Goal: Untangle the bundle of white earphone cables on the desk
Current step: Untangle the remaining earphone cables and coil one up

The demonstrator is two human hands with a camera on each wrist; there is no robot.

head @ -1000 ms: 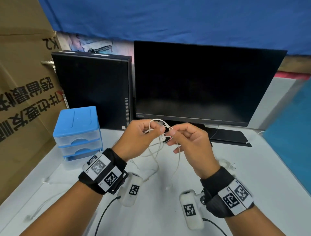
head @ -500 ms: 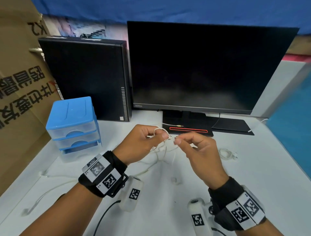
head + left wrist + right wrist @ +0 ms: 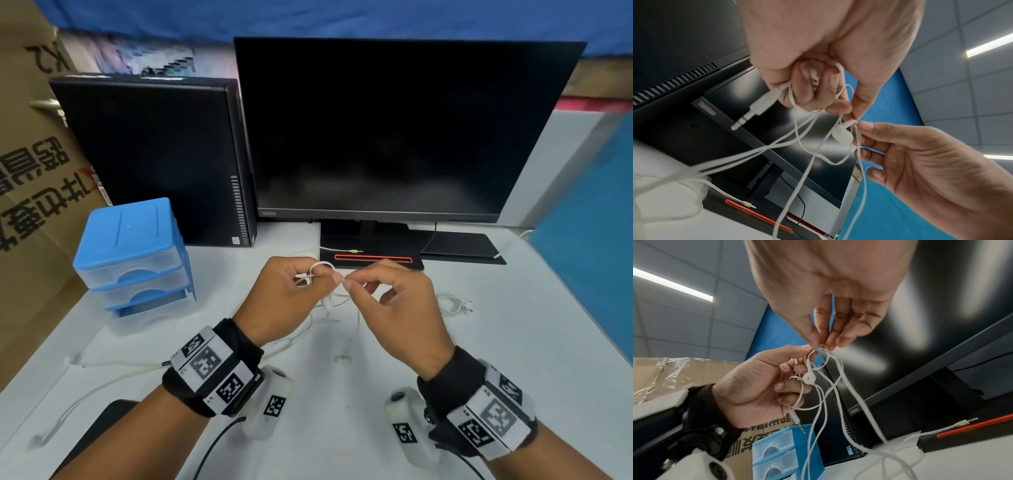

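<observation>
Both hands hold a tangle of white earphone cables (image 3: pixel 337 299) above the desk, in front of the monitor base. My left hand (image 3: pixel 294 294) grips a bunch of loops, and a white jack plug (image 3: pixel 754 108) sticks out under its curled fingers. My right hand (image 3: pixel 387 301) pinches one strand between thumb and forefinger, right beside the left thumb. A round white earbud (image 3: pixel 807 378) dangles just under the pinch. Loose strands (image 3: pixel 797 170) fall from both hands to the desk.
A black monitor (image 3: pixel 394 130) and a black computer case (image 3: pixel 154 161) stand behind the hands. A blue drawer box (image 3: pixel 133 253) is at the left. More white earphones lie at the right (image 3: pixel 455 305) and along the left desk edge (image 3: pixel 85 387). Cardboard box (image 3: pixel 27 205) far left.
The hands have come down from in front of the screen to just above the desk. Both still hold the cables close together, and the right hand's other fingers have spread out.
</observation>
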